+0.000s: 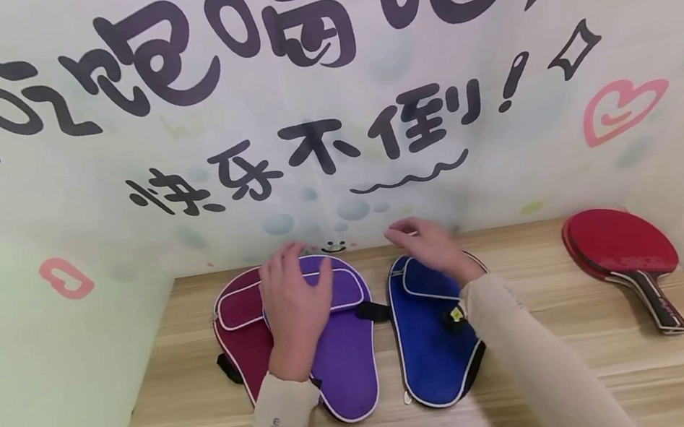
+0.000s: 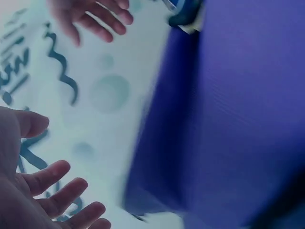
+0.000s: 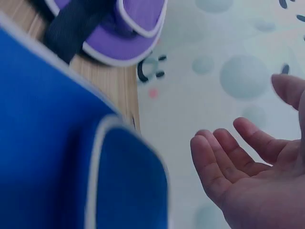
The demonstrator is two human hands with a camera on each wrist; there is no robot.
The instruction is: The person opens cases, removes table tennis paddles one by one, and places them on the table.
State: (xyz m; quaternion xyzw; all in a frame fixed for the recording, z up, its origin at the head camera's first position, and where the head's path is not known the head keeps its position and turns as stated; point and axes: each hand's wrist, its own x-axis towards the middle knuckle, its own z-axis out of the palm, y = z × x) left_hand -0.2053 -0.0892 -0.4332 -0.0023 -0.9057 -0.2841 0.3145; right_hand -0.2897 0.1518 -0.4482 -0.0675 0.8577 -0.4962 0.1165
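My left hand (image 1: 296, 304) hovers over a purple paddle case (image 1: 350, 365) with white piping and a front pocket, its fingers spread and holding nothing. Partly under that case lies a maroon paddle case (image 1: 246, 354) of the same shape. To the right is a blue paddle case (image 1: 431, 358), with my right hand (image 1: 432, 248) above its top end, fingers relaxed and nothing in them. In the left wrist view the purple fabric (image 2: 252, 95) fills the right side, beside the loose fingers. The right wrist view has the blue pocket (image 3: 133, 186) close by and the palm bare.
Two red table tennis paddles (image 1: 625, 246), one stacked on the other, lie at the right of the wooden tabletop (image 1: 542, 426). A black strap (image 1: 372, 311) bridges the purple and blue cases. A printed backdrop (image 1: 328, 208) rises behind the table's far edge.
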